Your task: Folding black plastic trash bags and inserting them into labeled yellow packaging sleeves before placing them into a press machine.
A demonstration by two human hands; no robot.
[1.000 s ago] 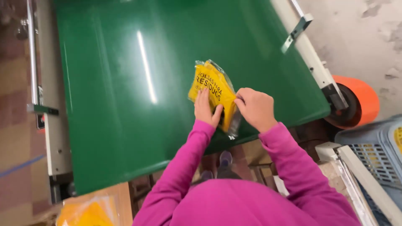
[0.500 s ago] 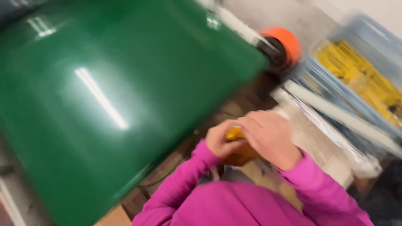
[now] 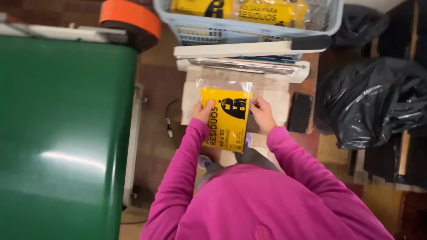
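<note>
the yellow packet [image 3: 225, 119] has left the green conveyor belt [image 3: 62, 133], where both hands were pressing it a second ago, and is now being held up in front of the person's chest, over the pale counter [image 3: 275, 100]. the left hand [image 3: 203, 111] is pinching its left edge, thumb on the front, and the right hand [image 3: 262, 113] is pinching its right edge; the clear top flap of the packet is sticking up above the fingers. just beyond it a white heat sealer [image 3: 249, 55] is lying across the counter, with a black phone [image 3: 300, 112] resting to the right. farther back a pale blue basket [image 3: 333, 20] is holding more yellow packets. black bin bags [image 3: 373, 102] are sitting at the right, and an orange roller [image 3: 131, 20] is capping the belt's end.
</note>
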